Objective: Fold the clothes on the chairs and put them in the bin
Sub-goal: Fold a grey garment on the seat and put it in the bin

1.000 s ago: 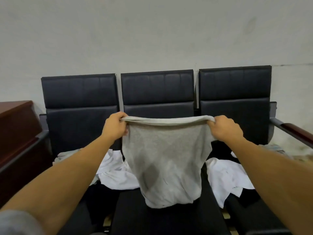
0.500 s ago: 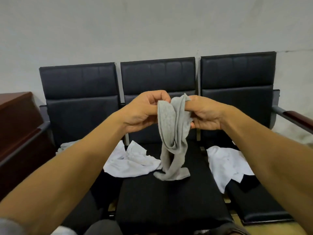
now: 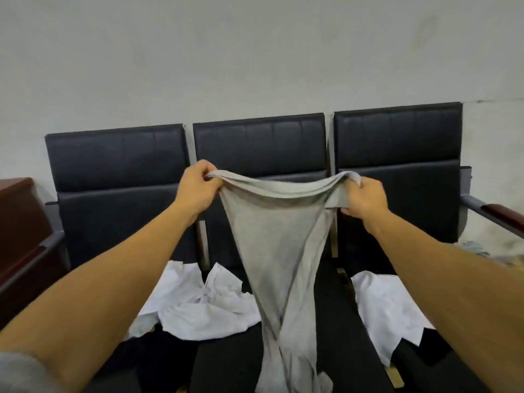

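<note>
A grey garment hangs in the air over the middle one of three black chairs. My left hand grips its top left corner and my right hand grips its top right corner. The top edge sags between my hands and the cloth narrows to a twisted tail that reaches the seat. A crumpled white garment lies across the left and middle seats. Another white garment lies on the right seat. No bin is in view.
A dark wooden cabinet stands left of the chairs. The right chair's armrest juts out at the right edge. Some pale cloth lies beyond it. A grey wall rises behind the row.
My hands were together half a second ago with the grey garment bunched between them. They have moved apart and the garment's top edge is spread again.
</note>
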`<state>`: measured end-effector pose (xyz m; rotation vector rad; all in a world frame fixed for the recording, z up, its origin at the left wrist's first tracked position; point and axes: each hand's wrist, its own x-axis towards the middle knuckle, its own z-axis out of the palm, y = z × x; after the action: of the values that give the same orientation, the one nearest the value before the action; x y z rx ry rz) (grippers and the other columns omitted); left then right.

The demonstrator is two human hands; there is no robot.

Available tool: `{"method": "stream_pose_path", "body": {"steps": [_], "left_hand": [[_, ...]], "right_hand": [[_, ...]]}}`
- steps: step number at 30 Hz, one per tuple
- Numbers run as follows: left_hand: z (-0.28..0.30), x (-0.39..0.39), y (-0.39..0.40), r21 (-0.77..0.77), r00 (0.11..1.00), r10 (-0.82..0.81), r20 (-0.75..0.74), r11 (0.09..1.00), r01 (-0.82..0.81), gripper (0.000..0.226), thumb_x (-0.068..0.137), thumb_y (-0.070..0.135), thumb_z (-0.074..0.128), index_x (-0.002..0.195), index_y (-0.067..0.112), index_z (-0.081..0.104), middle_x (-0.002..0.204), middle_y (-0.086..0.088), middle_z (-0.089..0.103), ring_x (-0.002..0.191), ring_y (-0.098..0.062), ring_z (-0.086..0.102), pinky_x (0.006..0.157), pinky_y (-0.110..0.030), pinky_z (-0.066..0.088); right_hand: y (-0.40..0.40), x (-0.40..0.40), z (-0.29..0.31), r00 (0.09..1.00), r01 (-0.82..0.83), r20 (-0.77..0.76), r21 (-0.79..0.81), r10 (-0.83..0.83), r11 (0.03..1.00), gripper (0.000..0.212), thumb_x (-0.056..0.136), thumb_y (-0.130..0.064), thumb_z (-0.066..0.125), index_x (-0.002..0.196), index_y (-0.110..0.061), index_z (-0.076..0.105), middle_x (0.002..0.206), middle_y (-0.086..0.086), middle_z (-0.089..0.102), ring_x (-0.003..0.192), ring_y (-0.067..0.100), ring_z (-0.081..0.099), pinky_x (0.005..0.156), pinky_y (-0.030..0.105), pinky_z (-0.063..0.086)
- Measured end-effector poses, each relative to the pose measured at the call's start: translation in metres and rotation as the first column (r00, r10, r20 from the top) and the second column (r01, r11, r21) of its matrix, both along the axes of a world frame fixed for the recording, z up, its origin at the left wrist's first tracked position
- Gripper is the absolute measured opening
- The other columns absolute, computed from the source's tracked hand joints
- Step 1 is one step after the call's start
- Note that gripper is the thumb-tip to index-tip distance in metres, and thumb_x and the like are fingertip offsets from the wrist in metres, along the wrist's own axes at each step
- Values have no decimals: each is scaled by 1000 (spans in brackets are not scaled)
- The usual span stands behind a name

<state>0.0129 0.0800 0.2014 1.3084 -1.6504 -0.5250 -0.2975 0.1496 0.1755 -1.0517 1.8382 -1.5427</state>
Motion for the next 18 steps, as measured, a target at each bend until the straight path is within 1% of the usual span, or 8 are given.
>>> {"method": "stream_pose_path", "body": {"steps": [3,5,7,9,12,14,16,18], "left_hand": [[30,40,1,-237,986,133,106,966,-104,3,97,10,60,95,8,59,84,-4,61,72,-13,53,67,-35,46],[36,60,17,-334,972,131,195,941,-60,4,98,9,57,95,8,55,80,-3,60,68,-12,53,62,-30,45],[26,73,37,-362,943,94,319,932,30,5,98,8,56,94,9,54,83,-6,60,73,-20,56,66,-35,47],[-1,85,58,-319,878,54,475,941,115,11,96,8,58,89,14,53,80,-4,59,73,-25,56,66,-44,48],[-60,100,91,-85,774,-112,623,974,210,24,96,16,61,79,25,48,69,5,57,63,-17,55,60,-43,48],[-105,105,112,182,697,-331,637,942,281,26,96,25,66,75,24,50,67,7,56,61,-10,51,61,-31,45],[-143,101,132,559,570,-613,548,774,295,21,93,36,70,79,25,61,76,5,64,64,-3,53,64,-21,45],[-176,94,143,848,417,-820,391,497,182,13,92,38,70,98,27,69,93,3,71,70,-7,62,64,-24,51]], "right_hand": [[9,-25,24,915,190,-337,-121,-220,974,22,102,-26,45,96,-15,63,92,8,60,87,29,56,76,40,46],[29,-32,26,822,125,-528,-202,-215,971,16,104,-23,46,100,-18,60,91,5,58,83,26,53,74,39,43],[50,-37,11,697,9,-698,-221,-165,975,12,101,-19,51,103,-18,63,90,4,59,81,26,52,71,37,41],[68,-46,-18,582,-57,-811,-111,-57,992,14,99,-17,55,106,-20,66,91,5,62,80,26,54,70,35,38],[100,-57,-74,472,-134,-861,141,188,981,17,96,-21,62,90,-37,62,82,-3,62,74,19,57,66,37,47],[122,-64,-118,409,-145,-821,372,398,917,16,96,-36,61,81,-39,63,78,-7,65,74,14,61,69,35,50],[141,-66,-157,365,-172,-630,678,685,715,28,93,-54,58,73,-36,68,77,-8,67,74,6,61,72,25,48],[156,-62,-188,310,-253,-329,876,892,410,33,86,-59,64,63,-35,65,72,-11,63,69,3,55,72,18,45]]}}
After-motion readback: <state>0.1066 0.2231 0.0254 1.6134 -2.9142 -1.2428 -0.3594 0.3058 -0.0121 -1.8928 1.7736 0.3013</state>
